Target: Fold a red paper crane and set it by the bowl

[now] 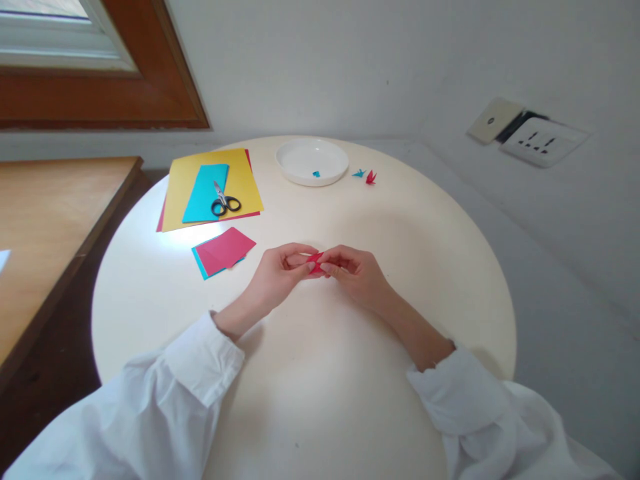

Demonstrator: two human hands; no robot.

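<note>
A small piece of folded red paper [315,263] is pinched between my two hands above the middle of the round white table. My left hand [283,272] grips its left side with thumb and fingers. On the other side, my right hand [359,275] is closed on it with thumb and index finger. The fingers cover much of the paper, so its full shape is hidden. Left of my left hand lie a red paper square [227,248] and a blue sheet [201,263] beneath it.
Black-handled scissors [225,202] rest on blue paper [203,193] atop a large yellow sheet [175,193]. A white plate [295,177] holds a small blue scrap. Right of it sit a blue paper crane [359,173] and a red one [371,178]. Walls border the round table [310,387].
</note>
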